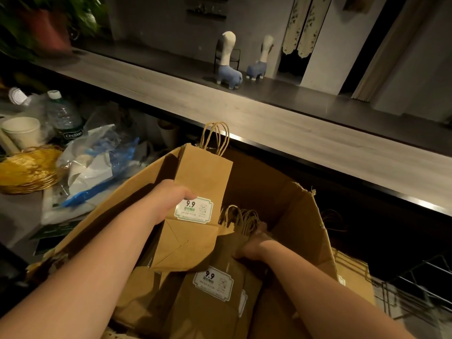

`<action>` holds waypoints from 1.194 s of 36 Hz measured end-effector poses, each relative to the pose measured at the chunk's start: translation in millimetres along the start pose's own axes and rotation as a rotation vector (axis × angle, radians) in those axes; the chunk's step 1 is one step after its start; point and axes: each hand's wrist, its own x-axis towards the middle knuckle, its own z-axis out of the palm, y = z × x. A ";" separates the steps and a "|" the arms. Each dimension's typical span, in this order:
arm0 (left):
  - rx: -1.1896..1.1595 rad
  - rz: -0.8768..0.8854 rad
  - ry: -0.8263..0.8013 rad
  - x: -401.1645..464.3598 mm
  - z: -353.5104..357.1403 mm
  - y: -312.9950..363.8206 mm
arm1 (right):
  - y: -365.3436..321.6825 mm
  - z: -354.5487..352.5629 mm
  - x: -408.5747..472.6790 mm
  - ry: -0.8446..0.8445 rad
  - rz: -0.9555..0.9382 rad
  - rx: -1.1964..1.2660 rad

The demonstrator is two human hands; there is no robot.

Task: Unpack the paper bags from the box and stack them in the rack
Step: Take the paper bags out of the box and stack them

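- The left hand is gripping a folded paper bag above the box.
- The right hand is grasping bag handles (mid-unpacking).
- Next probably calls for carrying bags to the rack, lower right.

Kraft bags coming out of my carton

I hold one flat brown paper bag handles-up above the open cardboard box; more labelled bags lie stacked inside. The black wire rack stands just right of the box.
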 end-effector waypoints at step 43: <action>-0.109 0.502 0.669 -29.7 -27.3 21.4 | -29.1 -58.7 -46.1 0.207 -0.683 0.917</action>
